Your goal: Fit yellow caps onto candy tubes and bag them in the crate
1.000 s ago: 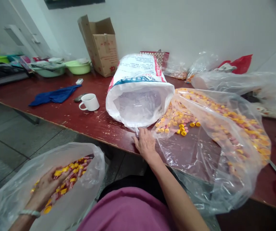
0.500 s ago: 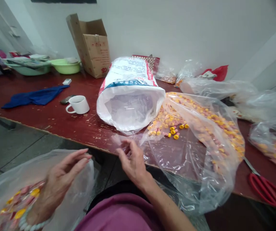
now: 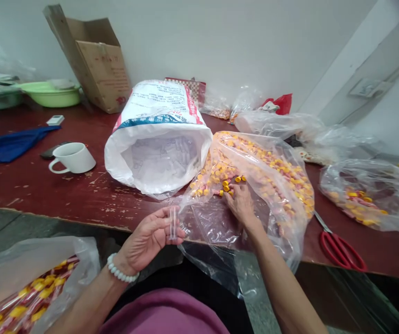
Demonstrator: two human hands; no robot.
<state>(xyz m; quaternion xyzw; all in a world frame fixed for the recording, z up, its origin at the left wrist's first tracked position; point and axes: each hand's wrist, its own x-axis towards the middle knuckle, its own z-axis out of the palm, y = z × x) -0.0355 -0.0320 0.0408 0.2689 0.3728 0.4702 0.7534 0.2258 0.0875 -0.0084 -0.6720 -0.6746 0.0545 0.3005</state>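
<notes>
My left hand (image 3: pixel 154 234) is closed on a clear plastic tube (image 3: pixel 173 222), held upright between thumb and fingers in front of the table edge. My right hand (image 3: pixel 241 202) reaches down to the mouth of a clear plastic bag (image 3: pixel 216 225), its thumb and fingertips closing on a small yellow-capped piece (image 3: pixel 231 192). More of these yellow and pink pieces (image 3: pixel 265 153) fill the bag. Left of it lies a white woven sack (image 3: pixel 116 155), open towards me, with many clear tubes (image 3: pixel 164 155) inside.
Red-handled scissors (image 3: pixel 340 250) lie at the right edge of the table. A white mug (image 3: pixel 74 158) stands left of the sack. Low at left, an open bag (image 3: pixel 84 264) holds yellow-capped filled tubes (image 3: pixel 39 294). Behind are a cardboard box (image 3: pixel 104 74) and green basin (image 3: pixel 53 95).
My right hand has moved from the table edge to the yellow-capped pieces. My left hand has left the lower-left bag and now holds a clear tube. The view has swung right.
</notes>
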